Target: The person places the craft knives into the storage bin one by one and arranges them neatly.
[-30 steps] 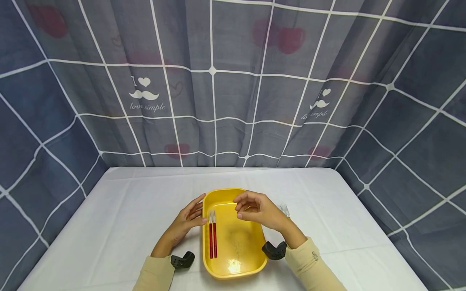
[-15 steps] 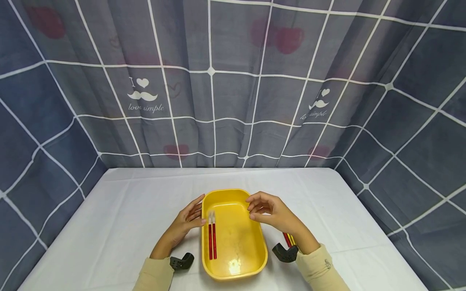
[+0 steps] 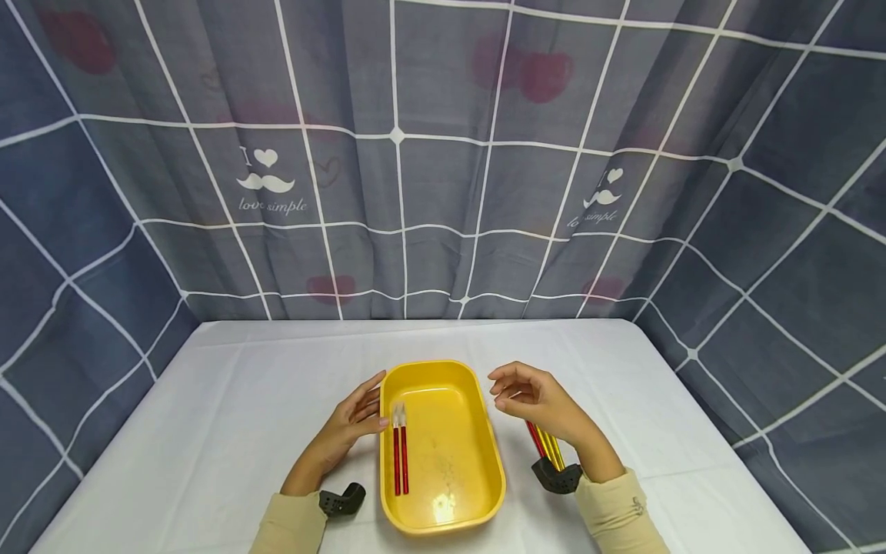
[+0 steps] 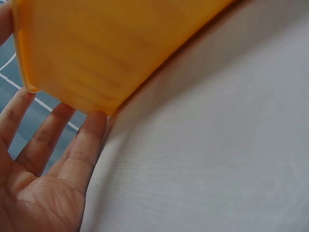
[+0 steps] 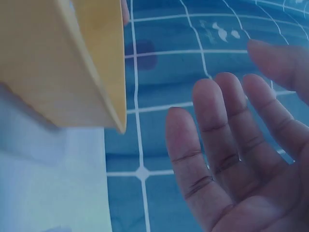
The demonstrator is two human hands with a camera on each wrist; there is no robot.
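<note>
A yellow rectangular tray (image 3: 443, 438) stands on the white cloth in front of me. Inside it, along the left wall, lie two slim utensils (image 3: 401, 454) with red handles and pale tips, too small to tell their kind. My left hand (image 3: 349, 427) touches the tray's left side; its fingers lie against the outer wall, as the left wrist view shows, and its thumb is at the rim. To the right of the tray, my right hand (image 3: 543, 404) hovers with relaxed fingers, holding nothing. Below it lie several red and gold handles (image 3: 547, 445), partly hidden by that hand and the wrist mount.
The white-covered table (image 3: 277, 385) extends around the tray on all sides. Grey-blue curtains (image 3: 443, 185) with white grid lines stand behind it and at both sides. Black camera mounts sit on both wrists (image 3: 342, 500).
My right hand has moved from over the tray to its right side, uncovering the red and gold handles. My left hand has stayed at the tray's left wall.
</note>
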